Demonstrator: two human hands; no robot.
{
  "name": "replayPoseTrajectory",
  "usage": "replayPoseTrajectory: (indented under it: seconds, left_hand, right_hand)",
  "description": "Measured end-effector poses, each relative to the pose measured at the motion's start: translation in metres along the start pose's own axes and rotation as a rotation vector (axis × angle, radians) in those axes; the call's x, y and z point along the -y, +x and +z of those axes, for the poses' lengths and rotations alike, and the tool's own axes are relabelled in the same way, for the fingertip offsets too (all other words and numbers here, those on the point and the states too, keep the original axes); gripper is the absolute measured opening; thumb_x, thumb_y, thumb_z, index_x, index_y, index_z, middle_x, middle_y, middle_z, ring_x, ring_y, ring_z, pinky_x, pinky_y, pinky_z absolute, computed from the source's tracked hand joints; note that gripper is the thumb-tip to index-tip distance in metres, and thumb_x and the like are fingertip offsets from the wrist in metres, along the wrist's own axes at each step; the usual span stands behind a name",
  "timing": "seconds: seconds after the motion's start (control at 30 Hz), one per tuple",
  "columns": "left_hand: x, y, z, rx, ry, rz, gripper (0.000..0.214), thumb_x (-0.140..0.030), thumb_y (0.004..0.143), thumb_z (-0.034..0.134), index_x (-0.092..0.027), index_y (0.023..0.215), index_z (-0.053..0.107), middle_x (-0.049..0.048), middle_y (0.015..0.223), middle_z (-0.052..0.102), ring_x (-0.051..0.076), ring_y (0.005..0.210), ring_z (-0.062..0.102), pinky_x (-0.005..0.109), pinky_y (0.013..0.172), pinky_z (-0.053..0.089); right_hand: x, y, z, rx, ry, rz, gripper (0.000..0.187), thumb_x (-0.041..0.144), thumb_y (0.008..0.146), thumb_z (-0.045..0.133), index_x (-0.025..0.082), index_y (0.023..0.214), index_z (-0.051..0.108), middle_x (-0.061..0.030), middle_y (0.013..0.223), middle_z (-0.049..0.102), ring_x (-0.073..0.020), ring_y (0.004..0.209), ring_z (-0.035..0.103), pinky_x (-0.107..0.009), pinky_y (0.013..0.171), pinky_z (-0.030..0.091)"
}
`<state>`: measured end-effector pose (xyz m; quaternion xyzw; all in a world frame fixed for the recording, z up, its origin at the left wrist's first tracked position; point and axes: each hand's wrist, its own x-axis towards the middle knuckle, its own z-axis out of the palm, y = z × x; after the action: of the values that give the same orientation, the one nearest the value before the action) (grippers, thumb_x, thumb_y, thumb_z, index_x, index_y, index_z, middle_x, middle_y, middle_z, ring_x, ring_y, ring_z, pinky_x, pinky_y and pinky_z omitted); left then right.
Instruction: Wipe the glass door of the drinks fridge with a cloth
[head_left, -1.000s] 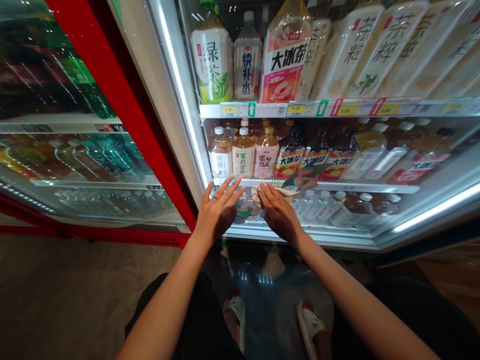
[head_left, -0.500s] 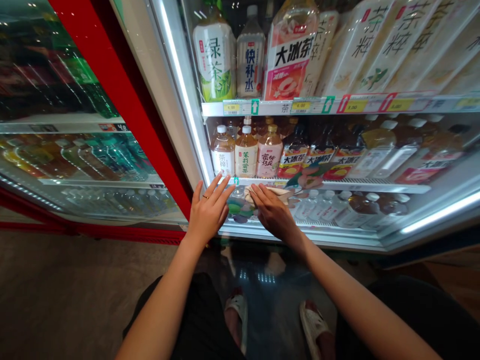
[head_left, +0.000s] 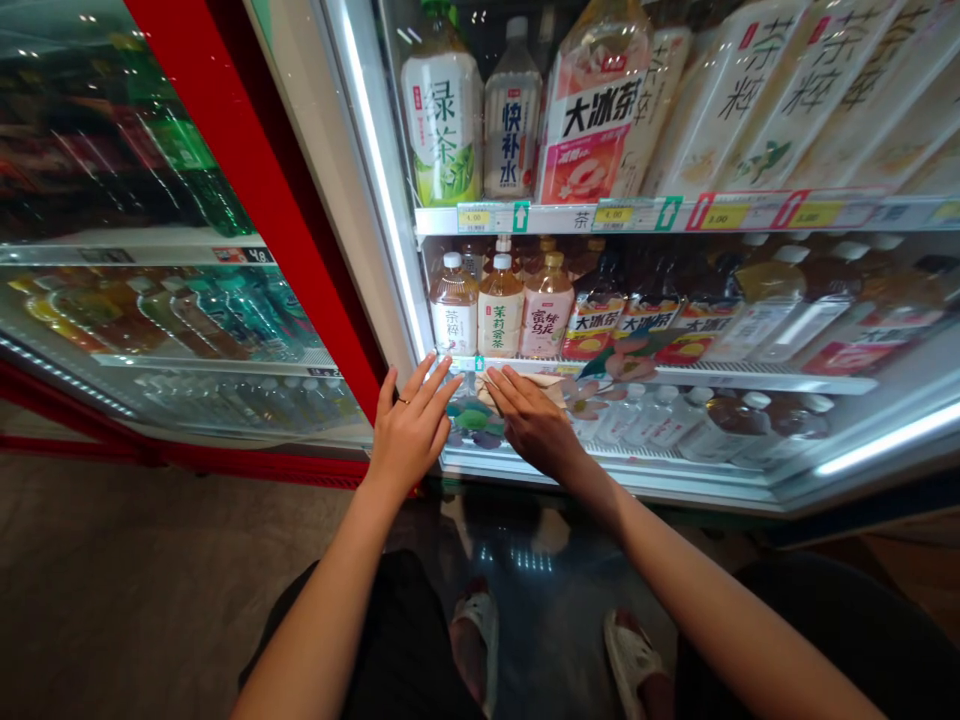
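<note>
My left hand [head_left: 409,430], a ring on one finger, has its fingers spread flat at the left end of a low cooler shelf. My right hand [head_left: 531,425] lies flat on a crumpled pale cloth [head_left: 553,392], which shows above and beside its fingers. Between my hands sits a green and purple floral print [head_left: 472,422], and a pink one [head_left: 604,385] lies to the right. Just above my hands, a row of tea bottles stands on the white shelf edge [head_left: 660,375], including a jasmine tea bottle [head_left: 500,320]. My hands may be on glass, but I cannot tell.
A red cooler door frame [head_left: 277,250] stands left of my hands, with a neighbouring glass-fronted section of bottles beyond it. Shelves of large tea bottles [head_left: 720,100] fill the top. Below lie a shiny dark floor, my white sandals [head_left: 476,640] and a lower row of water bottles [head_left: 645,420].
Both hands have slid left across the cooler front, and the pale cloth has moved with my right hand. The view has shifted slightly, so the shelves sit further right.
</note>
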<state>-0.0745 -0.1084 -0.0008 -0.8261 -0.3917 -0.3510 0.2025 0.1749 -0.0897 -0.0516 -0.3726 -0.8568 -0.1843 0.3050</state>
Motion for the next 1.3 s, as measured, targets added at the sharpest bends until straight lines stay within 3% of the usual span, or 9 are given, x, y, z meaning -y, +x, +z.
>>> replayPoseTrajectory:
  seconds: [0.2,0.33,0.47,0.6,0.7,0.83,1.03,1.17,1.3]
  left_hand:
    - [0.004,-0.001,0.001,0.001,-0.014,-0.018,0.054,-0.01,0.103,0.056,-0.027,0.153,0.064,0.0098,0.164,0.06,0.03,0.158,0.051,0.063,0.139,0.022]
    - [0.008,-0.001,-0.001,0.005,-0.013,-0.041,0.05,-0.01,0.103,0.055,-0.026,0.149,0.067,0.0103,0.165,0.059,0.029,0.159,0.051,0.064,0.139,0.022]
    - [0.01,-0.002,-0.003,-0.005,0.004,-0.039,0.045,-0.012,0.105,0.055,-0.024,0.146,0.068,0.0111,0.163,0.06,0.029,0.159,0.051,0.062,0.139,0.024]
    - [0.013,-0.003,-0.002,-0.006,0.007,-0.053,0.047,-0.012,0.104,0.055,-0.025,0.148,0.067,0.0109,0.163,0.06,0.029,0.158,0.052,0.062,0.139,0.023]
    - [0.015,-0.005,-0.003,-0.016,0.017,-0.081,0.049,-0.011,0.104,0.054,-0.025,0.15,0.065,0.0104,0.162,0.062,0.029,0.158,0.053,0.061,0.139,0.024]
    - [0.018,-0.008,-0.009,-0.029,0.028,-0.113,0.052,-0.01,0.104,0.054,-0.026,0.152,0.063,0.0096,0.163,0.062,0.028,0.159,0.051,0.061,0.139,0.024]
    - [0.023,-0.015,-0.014,-0.019,0.026,-0.119,0.055,-0.011,0.103,0.055,-0.027,0.155,0.062,0.0091,0.163,0.062,0.029,0.159,0.051,0.061,0.139,0.022]
    - [0.025,-0.017,-0.015,-0.03,0.041,-0.133,0.051,-0.011,0.104,0.054,-0.026,0.152,0.064,0.0092,0.161,0.063,0.029,0.158,0.052,0.06,0.139,0.022]
    - [0.027,-0.017,-0.017,-0.032,0.036,-0.16,0.05,-0.011,0.104,0.054,-0.026,0.15,0.065,0.0086,0.162,0.063,0.028,0.16,0.05,0.06,0.139,0.02]
  right_hand:
    - [0.004,0.023,-0.007,-0.01,-0.029,0.0,0.092,-0.003,0.094,0.048,0.019,0.179,0.02,-0.0068,0.176,0.044,-0.0251,0.166,0.039,-0.046,0.134,0.044]
    - [0.001,0.012,-0.004,-0.032,-0.01,0.047,0.093,-0.001,0.095,0.048,0.018,0.18,0.015,-0.0101,0.177,0.041,-0.0291,0.167,0.036,-0.052,0.134,0.045]
    - [0.004,0.004,0.01,-0.002,0.009,-0.038,0.094,-0.004,0.092,0.047,0.015,0.179,0.017,-0.012,0.174,0.047,-0.0294,0.165,0.04,-0.051,0.13,0.049]
    - [0.008,0.023,0.012,-0.025,-0.051,-0.103,0.087,-0.006,0.092,0.045,0.012,0.176,0.028,-0.0109,0.17,0.052,-0.026,0.161,0.048,-0.044,0.129,0.051]
    - [0.008,0.034,0.005,-0.081,-0.087,-0.052,0.086,-0.004,0.096,0.045,0.015,0.177,0.025,-0.0088,0.171,0.05,-0.0247,0.162,0.046,-0.044,0.131,0.049]
    - [0.007,0.027,0.004,-0.107,-0.04,0.031,0.091,0.0,0.096,0.048,0.018,0.18,0.015,-0.0098,0.175,0.044,-0.0295,0.164,0.042,-0.051,0.131,0.049]
    - [0.016,0.032,0.019,-0.024,-0.035,-0.094,0.089,-0.006,0.093,0.044,0.015,0.177,0.025,-0.0093,0.171,0.05,-0.0253,0.16,0.048,-0.046,0.13,0.05]
    - [0.015,0.048,0.011,-0.07,-0.053,-0.036,0.088,-0.003,0.096,0.045,0.02,0.178,0.024,-0.0068,0.174,0.045,-0.0261,0.163,0.044,-0.048,0.133,0.046]
    - [0.014,0.038,0.003,-0.105,-0.042,0.048,0.09,0.0,0.096,0.048,0.019,0.179,0.019,-0.0092,0.176,0.042,-0.0307,0.165,0.04,-0.054,0.133,0.046]
